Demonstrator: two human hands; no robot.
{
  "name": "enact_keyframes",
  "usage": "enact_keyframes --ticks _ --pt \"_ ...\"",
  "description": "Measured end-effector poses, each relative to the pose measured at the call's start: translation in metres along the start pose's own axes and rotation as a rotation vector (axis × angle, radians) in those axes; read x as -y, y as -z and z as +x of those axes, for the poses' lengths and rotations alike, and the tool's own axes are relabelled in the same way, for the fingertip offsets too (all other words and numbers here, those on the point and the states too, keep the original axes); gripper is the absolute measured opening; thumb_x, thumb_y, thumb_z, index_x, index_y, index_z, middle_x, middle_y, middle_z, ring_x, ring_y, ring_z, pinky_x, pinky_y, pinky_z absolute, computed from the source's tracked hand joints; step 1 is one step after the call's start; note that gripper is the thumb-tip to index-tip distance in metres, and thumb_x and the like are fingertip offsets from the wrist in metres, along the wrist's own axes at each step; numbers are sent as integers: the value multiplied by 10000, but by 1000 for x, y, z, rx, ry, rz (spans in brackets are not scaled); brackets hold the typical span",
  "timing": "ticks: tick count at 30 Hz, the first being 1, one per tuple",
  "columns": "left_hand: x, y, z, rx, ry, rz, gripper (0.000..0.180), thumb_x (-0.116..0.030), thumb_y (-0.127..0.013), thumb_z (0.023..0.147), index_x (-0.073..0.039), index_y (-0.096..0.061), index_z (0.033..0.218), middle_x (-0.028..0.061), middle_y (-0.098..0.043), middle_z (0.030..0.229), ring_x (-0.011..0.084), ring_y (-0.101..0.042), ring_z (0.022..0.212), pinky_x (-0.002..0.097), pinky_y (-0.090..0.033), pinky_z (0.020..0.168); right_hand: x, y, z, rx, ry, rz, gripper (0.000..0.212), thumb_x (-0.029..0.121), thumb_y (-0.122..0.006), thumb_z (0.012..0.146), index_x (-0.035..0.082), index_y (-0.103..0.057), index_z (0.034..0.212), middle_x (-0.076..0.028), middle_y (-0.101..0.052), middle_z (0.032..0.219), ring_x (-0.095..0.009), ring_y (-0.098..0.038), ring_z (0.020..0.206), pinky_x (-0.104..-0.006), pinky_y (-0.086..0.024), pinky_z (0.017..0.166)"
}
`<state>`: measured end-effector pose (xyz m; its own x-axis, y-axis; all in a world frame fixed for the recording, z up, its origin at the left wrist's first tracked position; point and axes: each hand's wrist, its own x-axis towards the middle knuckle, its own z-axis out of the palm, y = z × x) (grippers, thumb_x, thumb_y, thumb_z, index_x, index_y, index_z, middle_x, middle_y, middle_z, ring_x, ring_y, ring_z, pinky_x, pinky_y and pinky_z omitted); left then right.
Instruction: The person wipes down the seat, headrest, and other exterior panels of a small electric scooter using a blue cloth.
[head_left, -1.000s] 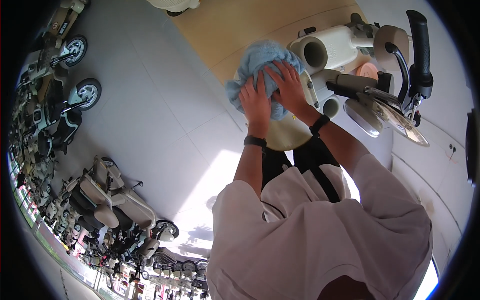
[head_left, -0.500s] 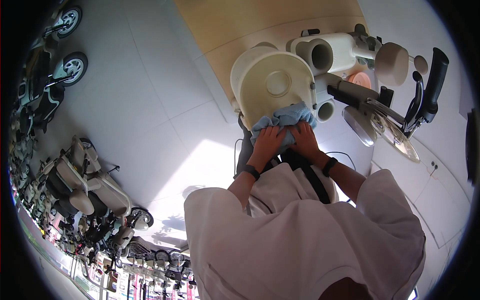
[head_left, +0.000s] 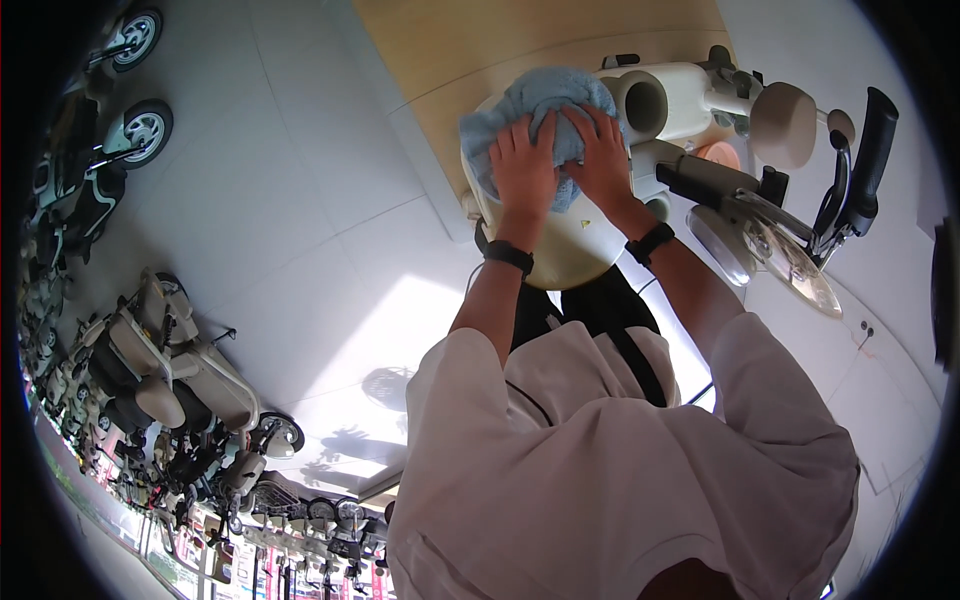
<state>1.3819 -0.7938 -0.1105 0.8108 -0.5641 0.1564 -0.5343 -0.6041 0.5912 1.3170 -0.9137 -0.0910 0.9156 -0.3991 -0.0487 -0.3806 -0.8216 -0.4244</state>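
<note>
A crumpled light-blue cloth [head_left: 545, 95] lies bunched over the far part of a cream, rounded plastic container [head_left: 575, 265]. My left hand [head_left: 522, 170] grips the cloth from above, its fingers bent into the folds. Beside it, my right hand [head_left: 600, 165] holds the same cloth, fingers pressed down on it. The near part of the container's surface shows below my wrists, with a small yellowish mark [head_left: 586, 224] on it. Most of its far part is hidden by the cloth.
To the right stand a grey tube [head_left: 643, 108], a beige rounded pad [head_left: 783, 138], a round mirror [head_left: 790, 265] and a black handlebar grip [head_left: 868, 165]. A wooden panel [head_left: 440, 45] lies beyond. Several scooters [head_left: 185, 370] are parked at the left.
Both hands have pushed the cloth away from me, from the container's near edge to its far part. The cloth is now more spread out, and the near surface has come into view.
</note>
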Motion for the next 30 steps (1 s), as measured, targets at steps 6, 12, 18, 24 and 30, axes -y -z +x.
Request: enact_keyframes --ticks 6,12,18,24,30 --pt "-16 -26 -67 192 -170 -103 411 -169 -587 815 -174 -625 1224 54 -573 1111 258 -555 1036 392 -442 881 -30 3 -89 79 -122 -54 808 40 -803 580 119 -493 1322 -170 -473 1281 -406 -457 1187 -482 -426 1010" --pt "20 3 -160 311 -245 -119 494 -144 -632 777 -197 -613 1268 42 -562 1131 238 -557 1015 386 -460 857 -5 -17 -161 315 -72 -12 780 118 -843 563 134 -517 1271 -157 -467 1206 -393 -473 1142 -480 -452 970" --pt "51 36 -166 311 11 -85 707 -64 -760 645 -196 -577 1315 84 -507 1234 314 -513 1119 425 -457 941 27 -35 -124 373 188 83 814 114 -850 550 149 -525 1296 -144 -451 1235 -377 -466 1159 -488 -426 1001" --pt "18 16 -87 -25 288 -124 848 -65 -814 596 -212 -501 1370 101 -431 1370 389 -401 1293 528 -385 1051 26 -16 -40 163 219 116 846 62 -816 592 186 -507 1369 -122 -440 1362 -368 -437 1247 -477 -401 1049" --pt "-21 -11 -65 207 37 -96 739 -92 -778 662 -196 -521 1346 102 -434 1383 362 -365 1364 557 -328 1111 -27 4 -68 87 -3 104 853 30 -790 598 189 -498 1383 -134 -437 1370 -388 -428 1256 -476 -396 1068"
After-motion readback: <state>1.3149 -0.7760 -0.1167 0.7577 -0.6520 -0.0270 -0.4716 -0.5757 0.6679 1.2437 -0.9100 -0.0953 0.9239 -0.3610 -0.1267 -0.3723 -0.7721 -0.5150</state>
